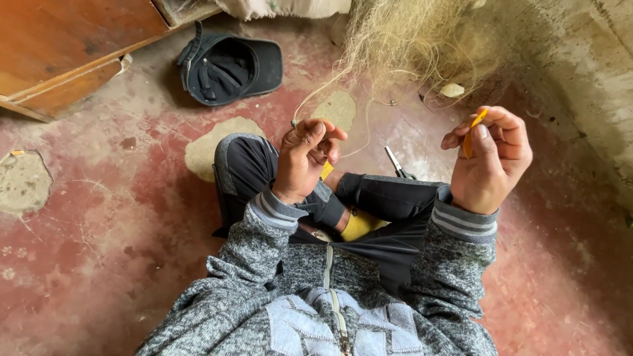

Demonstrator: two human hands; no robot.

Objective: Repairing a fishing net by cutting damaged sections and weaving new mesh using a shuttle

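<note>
Presently, left hand pinches pale net twine; right hand grips yellow needle; upturned cap holds nothing visible.

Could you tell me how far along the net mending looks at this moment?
Done: cannot tell from the heaped net. In hand: left hand pinches a net strand, right hand holds a yellow netting needle. Left: the heap lies unhandled; the pliers lie unused.
</note>
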